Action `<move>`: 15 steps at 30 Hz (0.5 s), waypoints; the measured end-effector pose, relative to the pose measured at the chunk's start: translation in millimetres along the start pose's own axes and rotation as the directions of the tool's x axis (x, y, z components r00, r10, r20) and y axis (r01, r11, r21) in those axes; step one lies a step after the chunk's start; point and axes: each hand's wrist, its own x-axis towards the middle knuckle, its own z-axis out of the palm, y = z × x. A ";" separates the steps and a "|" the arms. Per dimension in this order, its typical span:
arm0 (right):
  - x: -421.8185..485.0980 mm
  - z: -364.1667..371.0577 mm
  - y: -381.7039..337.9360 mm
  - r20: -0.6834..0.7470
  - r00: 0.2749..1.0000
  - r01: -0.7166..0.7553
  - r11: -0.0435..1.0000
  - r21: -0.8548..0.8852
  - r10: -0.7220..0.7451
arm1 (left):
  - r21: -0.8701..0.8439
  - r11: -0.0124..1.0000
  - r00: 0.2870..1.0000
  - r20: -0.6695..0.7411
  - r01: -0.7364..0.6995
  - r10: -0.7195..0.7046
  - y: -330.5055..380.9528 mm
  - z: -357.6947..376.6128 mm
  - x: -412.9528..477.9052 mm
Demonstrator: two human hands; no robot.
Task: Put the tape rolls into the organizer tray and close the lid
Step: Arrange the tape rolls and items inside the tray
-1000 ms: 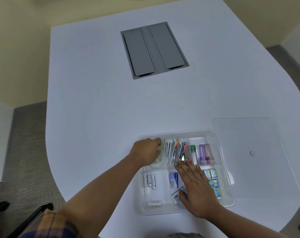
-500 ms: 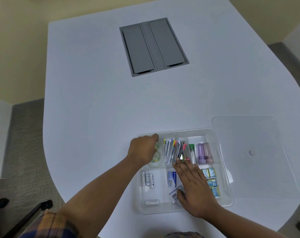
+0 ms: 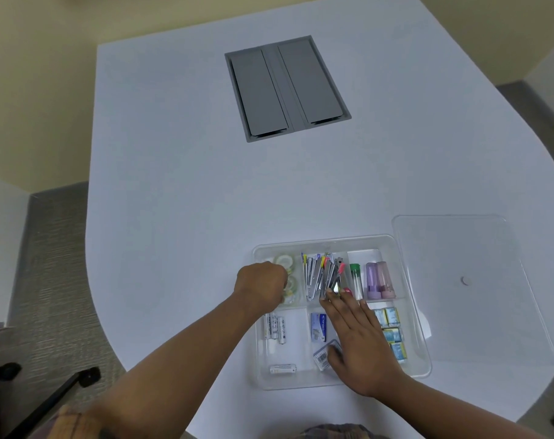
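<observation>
A clear organizer tray [image 3: 415,359] sits near the table's front edge. Its far-left compartment holds clear tape rolls [image 3: 285,260], partly hidden. My left hand [image 3: 260,288] is curled over that compartment with fingers among the rolls; whether it grips one I cannot tell. My right hand [image 3: 356,337] lies flat, fingers spread, across the tray's middle compartments, holding nothing. The clear lid [image 3: 465,280] lies flat on the table, right of the tray.
The tray also holds staplers and clips [image 3: 321,275], small tubes [image 3: 375,278], batteries [image 3: 274,327] and small boxes [image 3: 392,335]. A grey cable hatch [image 3: 286,87] is set in the white table [image 3: 174,185] farther back. A chair base [image 3: 47,391] stands lower left.
My left hand has drawn back toward me within the tape compartment, uncovering a roll at its far end. My right hand has stayed in place.
</observation>
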 end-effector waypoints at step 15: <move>0.0 -0.3 1.2 0.016 1.000 -0.014 1.000 -0.004 0.014 | -0.047 0.970 0.967 0.078 -0.237 0.241 -13.8 -11.9 -3.3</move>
